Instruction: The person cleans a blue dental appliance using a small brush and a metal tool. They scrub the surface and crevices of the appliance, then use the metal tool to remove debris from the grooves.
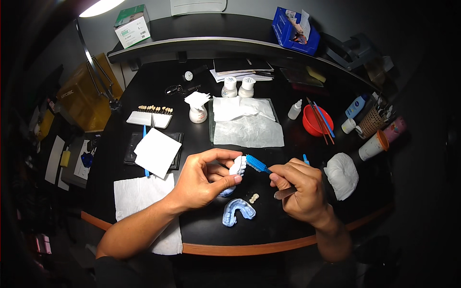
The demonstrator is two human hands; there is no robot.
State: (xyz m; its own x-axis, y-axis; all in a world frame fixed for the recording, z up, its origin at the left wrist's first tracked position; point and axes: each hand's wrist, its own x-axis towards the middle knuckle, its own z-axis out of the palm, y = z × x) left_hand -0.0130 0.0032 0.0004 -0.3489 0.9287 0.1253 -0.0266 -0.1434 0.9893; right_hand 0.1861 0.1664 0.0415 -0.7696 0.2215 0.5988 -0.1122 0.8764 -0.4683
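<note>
In my left hand, a white plaster dental cast is pinched between thumb and fingers. My right hand grips a toothbrush with blue bristles, whose head touches or nearly touches the cast's right side. A dark, rounded handle also sticks out of that hand; its kind I cannot make out. Below the hands lies a pale blue horseshoe-shaped dental mould. Beside it is a small tooth-coloured dental bridge. Another blue piece is partly hidden under my left hand.
Paper towel lies left, below white sheets on a dark case. A tooth shade guide and lidded jars sit farther back. At right are a red bowl with brushes, a dropper bottle and crumpled tissue.
</note>
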